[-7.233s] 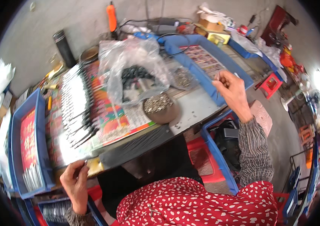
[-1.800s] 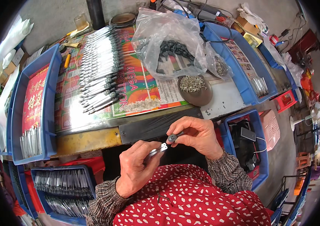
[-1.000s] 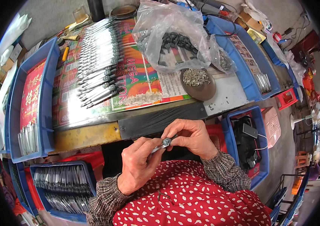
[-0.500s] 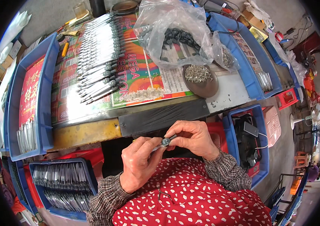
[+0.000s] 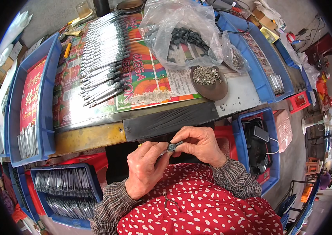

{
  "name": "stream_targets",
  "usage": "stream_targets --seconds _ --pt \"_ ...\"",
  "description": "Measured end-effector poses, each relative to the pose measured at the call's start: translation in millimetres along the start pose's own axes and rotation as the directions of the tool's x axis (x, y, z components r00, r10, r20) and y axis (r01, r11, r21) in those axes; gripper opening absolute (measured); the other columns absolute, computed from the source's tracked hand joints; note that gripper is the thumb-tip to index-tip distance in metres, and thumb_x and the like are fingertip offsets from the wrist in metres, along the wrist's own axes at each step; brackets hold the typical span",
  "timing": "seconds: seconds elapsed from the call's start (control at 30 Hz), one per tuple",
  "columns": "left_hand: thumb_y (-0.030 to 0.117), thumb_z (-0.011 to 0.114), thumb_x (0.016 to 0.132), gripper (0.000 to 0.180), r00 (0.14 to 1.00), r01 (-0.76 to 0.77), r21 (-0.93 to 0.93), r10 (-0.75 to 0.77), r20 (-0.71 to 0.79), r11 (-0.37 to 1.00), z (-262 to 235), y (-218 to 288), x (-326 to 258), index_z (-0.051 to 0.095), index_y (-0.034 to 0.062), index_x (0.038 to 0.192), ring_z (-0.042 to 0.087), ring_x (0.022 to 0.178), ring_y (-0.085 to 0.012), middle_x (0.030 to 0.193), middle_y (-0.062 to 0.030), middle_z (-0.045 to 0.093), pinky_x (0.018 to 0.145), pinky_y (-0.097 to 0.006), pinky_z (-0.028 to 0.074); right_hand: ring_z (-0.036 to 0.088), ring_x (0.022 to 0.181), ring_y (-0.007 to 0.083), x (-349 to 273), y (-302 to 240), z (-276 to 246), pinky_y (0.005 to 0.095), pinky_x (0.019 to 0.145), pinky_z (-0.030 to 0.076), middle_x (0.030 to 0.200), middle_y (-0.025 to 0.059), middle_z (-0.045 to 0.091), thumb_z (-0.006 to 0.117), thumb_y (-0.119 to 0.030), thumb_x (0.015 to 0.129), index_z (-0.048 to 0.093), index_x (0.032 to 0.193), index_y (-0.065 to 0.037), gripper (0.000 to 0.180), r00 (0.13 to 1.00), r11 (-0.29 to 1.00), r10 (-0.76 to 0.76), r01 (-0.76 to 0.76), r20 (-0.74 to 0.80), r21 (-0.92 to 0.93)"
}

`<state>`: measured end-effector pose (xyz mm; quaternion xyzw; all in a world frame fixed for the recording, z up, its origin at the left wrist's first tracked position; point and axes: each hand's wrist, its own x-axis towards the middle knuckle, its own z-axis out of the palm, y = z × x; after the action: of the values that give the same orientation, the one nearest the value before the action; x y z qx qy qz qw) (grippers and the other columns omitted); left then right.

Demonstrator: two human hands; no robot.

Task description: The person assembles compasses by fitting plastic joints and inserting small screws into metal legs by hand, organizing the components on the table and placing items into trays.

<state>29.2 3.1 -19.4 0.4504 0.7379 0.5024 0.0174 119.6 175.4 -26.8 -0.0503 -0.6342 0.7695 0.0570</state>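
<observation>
Just in front of the table edge, my two hands meet on a slim tool part (image 5: 171, 147) with a dark round joint. My left hand (image 5: 141, 168) is closed on its silvery side, mostly hidden by the fingers. My right hand (image 5: 202, 145) pinches the dark arm sticking out of the joint between thumb and forefinger. Similar silvery pieces with dark joints lie in a long stacked row (image 5: 105, 58) on the table. A round dark dish (image 5: 213, 92) holds small metal pins, and a clear plastic bag (image 5: 154, 35) contains dark parts.
Blue trays stand on the table's left (image 5: 50, 90) and right (image 5: 248, 55). Low on the left, another blue bin (image 5: 95, 192) holds rows of similar pieces. A blue crate (image 5: 274, 156) with a cabled device sits at right. Red stools (image 5: 225, 137) are beneath the table.
The joint has turned slightly between my fingers, its round face now showing small dark holes. Both hands stay in almost the same place.
</observation>
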Motion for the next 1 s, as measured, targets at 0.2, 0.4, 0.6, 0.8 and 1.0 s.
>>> stream_targets --seconds 0.2,0.4,0.6,0.8,1.0 --pt "-0.003 0.076 0.071 0.023 0.998 -0.051 0.001 0.051 -0.035 0.999 1 -2 6 0.067 0.0013 0.092 0.055 0.054 -0.014 0.076 -0.0086 0.063 0.048 -0.025 0.044 0.066 0.08 0.012 -1 -2 1 0.0239 0.071 0.056 0.095 0.006 0.064 0.066 0.003 0.086 0.065 0.103 0.004 0.017 0.999 1.0 -0.005 0.004 -0.044 -0.019" --pt "-0.003 0.076 0.07 0.024 0.997 -0.06 0.032 0.061 -0.055 0.998 -4 1 12 0.067 0.0014 0.092 0.056 0.054 -0.0153 0.075 -0.0086 0.062 0.048 -0.026 0.044 0.064 0.077 0.0102 4 -29 -9 0.0224 0.066 0.051 0.088 0.0066 0.066 0.069 0.001 0.084 0.066 0.099 0.003 0.016 0.982 0.862 -0.187 0.164 -0.002 -0.479" --pt "-0.003 0.075 0.071 0.023 0.999 -0.031 0.024 0.031 -0.039 0.999 -5 -4 13 0.067 0.0011 0.092 0.054 0.052 -0.0146 0.075 -0.0084 0.062 0.049 -0.027 0.044 0.06 0.066 0.015 10 -44 -39 0.0276 0.059 0.046 0.081 0.0083 0.065 0.07 -0.004 0.082 0.066 0.093 0.002 0.012 0.868 0.582 -0.468 0.161 -0.166 -0.797" --pt "-0.003 0.075 0.071 0.023 0.999 -0.016 0.033 0.017 -0.035 0.999 -7 -3 20 0.067 0.0007 0.092 0.053 0.052 -0.0133 0.075 -0.0079 0.062 0.048 -0.026 0.043 0.059 0.076 0.0258 22 -43 -74 0.0348 0.066 0.048 0.083 0.0093 0.064 0.071 -0.005 0.079 0.067 0.092 0.0 0.015 0.774 0.305 -0.611 0.039 -0.164 -0.952" --pt "-0.004 0.075 0.07 0.025 1.0 0.019 0.049 -0.018 -0.02 0.999 -9 -3 23 0.066 0.001 0.092 0.057 0.058 -0.0193 0.076 -0.0096 0.062 0.051 -0.03 0.046 0.053 0.096 0.0307 28 -36 -91 0.0398 0.079 0.046 0.098 0.011 0.061 0.074 -0.017 0.077 0.066 0.101 0.0 0.03 0.798 0.091 -0.597 -0.034 -0.082 -0.995"
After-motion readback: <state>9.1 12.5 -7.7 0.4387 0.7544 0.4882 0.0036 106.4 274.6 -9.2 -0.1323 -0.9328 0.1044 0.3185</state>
